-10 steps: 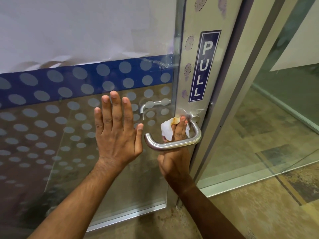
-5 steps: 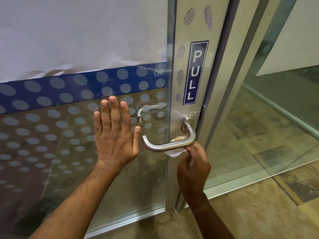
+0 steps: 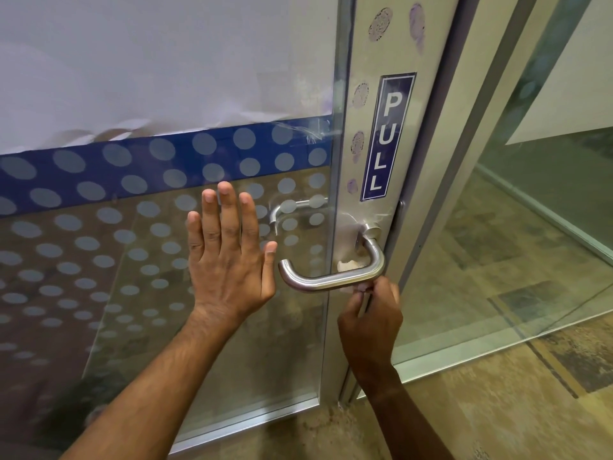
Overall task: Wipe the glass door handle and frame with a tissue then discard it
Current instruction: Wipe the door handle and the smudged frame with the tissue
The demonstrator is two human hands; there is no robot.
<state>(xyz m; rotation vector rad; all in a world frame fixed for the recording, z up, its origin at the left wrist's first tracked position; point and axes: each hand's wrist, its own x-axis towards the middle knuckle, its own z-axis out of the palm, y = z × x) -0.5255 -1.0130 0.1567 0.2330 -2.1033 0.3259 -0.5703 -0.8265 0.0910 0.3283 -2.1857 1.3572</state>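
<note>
Behind the steel handle, a crumpled white tissue is pinched by the right hand.

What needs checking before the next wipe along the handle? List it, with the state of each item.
1. Tissue in hand: ok. The right hand pinches it just under the handle; a white bit shows behind the bar.
2. Tissue touching the handle: cannot tell. The bar hides the contact.
3. Door steadied: ok. The left hand lies flat on the glass, fingers spread.
4. Left hand clear of the wipe path: ok. Its thumb is close to the handle's free end but apart from it.
5. Frame clean: not ok. Smudged fingerprint marks run beside the PULL sign.
6. Tissue clean enough: cannot tell. Most of it is hidden.
</note>
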